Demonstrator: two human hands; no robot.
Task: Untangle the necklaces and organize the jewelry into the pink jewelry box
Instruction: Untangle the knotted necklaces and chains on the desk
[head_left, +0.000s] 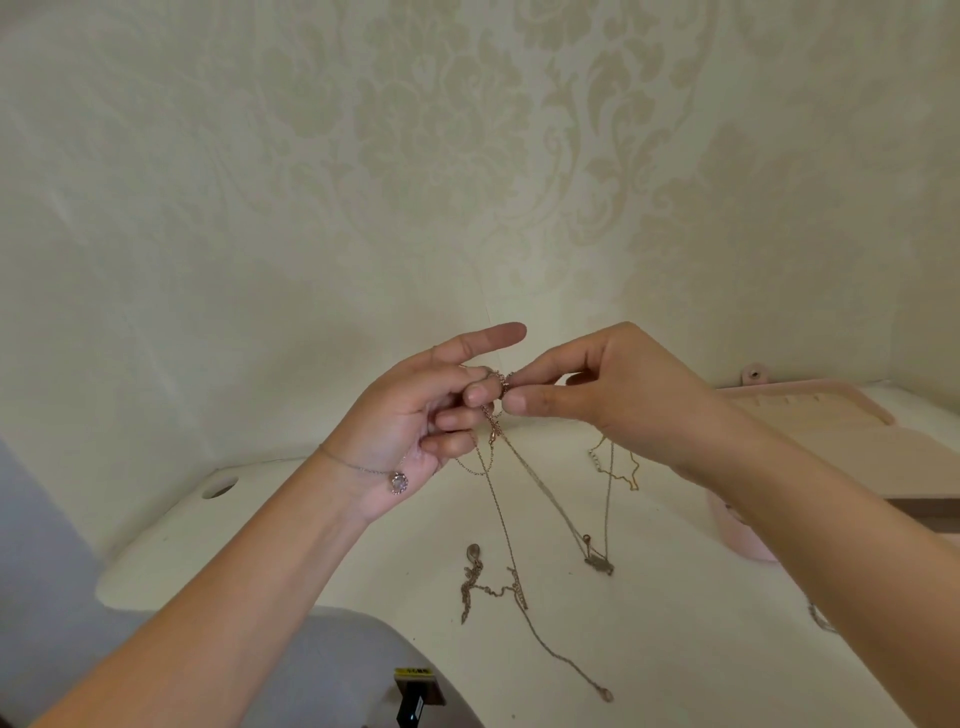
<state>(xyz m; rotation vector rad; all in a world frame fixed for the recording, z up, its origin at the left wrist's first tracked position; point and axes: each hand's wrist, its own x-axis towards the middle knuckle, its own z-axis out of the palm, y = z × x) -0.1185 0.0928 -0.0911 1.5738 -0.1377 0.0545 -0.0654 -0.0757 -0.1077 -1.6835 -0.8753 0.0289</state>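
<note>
Left of the open pink jewelry box (810, 415), the left hand (415, 421) and right hand (618, 395) both pinch the knotted thin rose-gold chain necklaces (496, 402). The chains look light, limp and snag-prone, so they are best gripped gently beside the knot.

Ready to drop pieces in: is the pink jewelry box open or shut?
Open: the pink jewelry box has its lid laid back, inner slots showing.

Your left hand (415, 415) and right hand (613, 395) meet above the table (363, 571), pinching the knot (496, 402) between their fingertips. Chains (501, 519) hang from it down onto the table before you. A pendant (474, 553) lies below the knot, slightly left. The box (810, 415) sits to the right, behind your right forearm. A stone (399, 482) rests on your left wrist.
</note>
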